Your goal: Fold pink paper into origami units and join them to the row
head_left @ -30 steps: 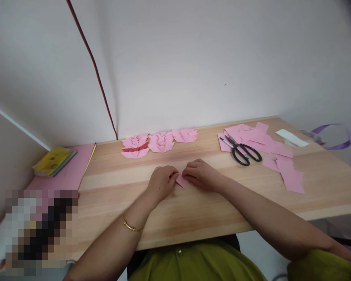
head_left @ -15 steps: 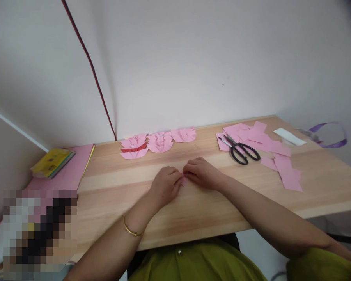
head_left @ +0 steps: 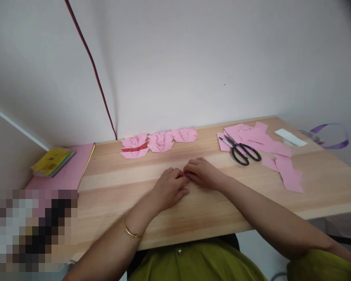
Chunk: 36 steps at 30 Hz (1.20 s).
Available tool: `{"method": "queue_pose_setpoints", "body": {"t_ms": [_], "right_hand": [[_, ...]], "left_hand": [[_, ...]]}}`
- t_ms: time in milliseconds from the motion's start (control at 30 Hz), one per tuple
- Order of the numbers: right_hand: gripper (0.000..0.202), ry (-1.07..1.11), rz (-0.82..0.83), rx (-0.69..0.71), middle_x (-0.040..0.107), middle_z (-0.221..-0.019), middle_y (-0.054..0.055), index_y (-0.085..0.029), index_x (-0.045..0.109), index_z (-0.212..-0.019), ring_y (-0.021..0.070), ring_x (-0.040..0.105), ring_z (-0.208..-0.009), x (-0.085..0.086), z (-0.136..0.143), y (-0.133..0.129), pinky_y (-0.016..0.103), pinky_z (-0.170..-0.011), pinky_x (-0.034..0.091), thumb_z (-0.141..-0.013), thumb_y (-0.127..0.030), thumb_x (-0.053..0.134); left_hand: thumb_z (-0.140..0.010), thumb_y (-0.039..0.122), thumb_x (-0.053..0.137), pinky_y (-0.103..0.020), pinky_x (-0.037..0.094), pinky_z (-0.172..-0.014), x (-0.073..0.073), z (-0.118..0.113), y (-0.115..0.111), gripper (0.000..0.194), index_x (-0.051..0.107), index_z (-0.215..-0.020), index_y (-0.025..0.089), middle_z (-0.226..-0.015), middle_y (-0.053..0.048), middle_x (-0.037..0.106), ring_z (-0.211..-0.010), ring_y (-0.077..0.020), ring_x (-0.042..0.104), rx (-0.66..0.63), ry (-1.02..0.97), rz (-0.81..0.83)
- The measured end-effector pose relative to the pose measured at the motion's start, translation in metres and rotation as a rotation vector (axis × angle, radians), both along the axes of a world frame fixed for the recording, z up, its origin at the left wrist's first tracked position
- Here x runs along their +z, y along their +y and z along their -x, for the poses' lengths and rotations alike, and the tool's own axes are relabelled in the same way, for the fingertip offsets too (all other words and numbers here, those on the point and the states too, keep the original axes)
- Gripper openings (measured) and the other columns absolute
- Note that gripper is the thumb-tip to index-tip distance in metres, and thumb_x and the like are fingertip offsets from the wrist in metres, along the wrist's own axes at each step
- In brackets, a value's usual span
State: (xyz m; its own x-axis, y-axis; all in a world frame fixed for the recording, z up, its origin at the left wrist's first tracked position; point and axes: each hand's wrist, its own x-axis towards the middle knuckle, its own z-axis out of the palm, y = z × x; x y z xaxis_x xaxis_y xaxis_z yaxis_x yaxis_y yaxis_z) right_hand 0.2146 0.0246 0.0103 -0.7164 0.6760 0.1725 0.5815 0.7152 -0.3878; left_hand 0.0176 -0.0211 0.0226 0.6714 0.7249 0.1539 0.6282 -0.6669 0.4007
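Note:
My two hands meet over the middle of the table, fingertips together around a small piece of pink paper point(head_left: 186, 174), nearly all of it hidden by them. My right hand point(head_left: 203, 174) is closed, its fingers pinching the paper. My left hand point(head_left: 169, 190), below a gold bangle point(head_left: 130, 231) on the wrist, has its curled fingers on the same piece; its thumb lies lower, apart from the forefinger. Beyond them, several folded pink paper pieces point(head_left: 160, 142) stand in rows by the wall, one with a red strip point(head_left: 134, 148).
Black-handled scissors point(head_left: 242, 150) lie on loose pink paper strips point(head_left: 260, 136) at the right. Farther right are a white strip point(head_left: 291, 137) and a purple strap point(head_left: 346, 136). A yellow packet point(head_left: 52, 160) rests on a pink sheet point(head_left: 83, 156) at the left. A blurred-out patch covers the lower left.
My left thumb has come down and away from the forefinger, and the left fingers have shifted slightly right. Less of the pink paper shows now. My right hand is almost unmoved.

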Motion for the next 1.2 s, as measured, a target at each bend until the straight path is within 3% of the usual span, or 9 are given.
{"method": "queue_pose_setpoints", "body": {"t_ms": [1200], "right_hand": [[0.014,0.003,-0.001,0.003,0.063,-0.086,0.005,-0.018,0.064,-0.091,0.0159,0.059,-0.082,0.0014,-0.0008,-0.0020,0.031,-0.081,0.036,-0.089,-0.024,0.052]], "left_hand": [[-0.082,0.025,0.056,-0.037,0.041,-0.081,-0.0029,0.0003,0.0023,0.016,0.064,-0.095,0.019,-0.096,-0.008,0.058,-0.090,-0.0209,0.051,0.005,-0.047,0.017]]}}
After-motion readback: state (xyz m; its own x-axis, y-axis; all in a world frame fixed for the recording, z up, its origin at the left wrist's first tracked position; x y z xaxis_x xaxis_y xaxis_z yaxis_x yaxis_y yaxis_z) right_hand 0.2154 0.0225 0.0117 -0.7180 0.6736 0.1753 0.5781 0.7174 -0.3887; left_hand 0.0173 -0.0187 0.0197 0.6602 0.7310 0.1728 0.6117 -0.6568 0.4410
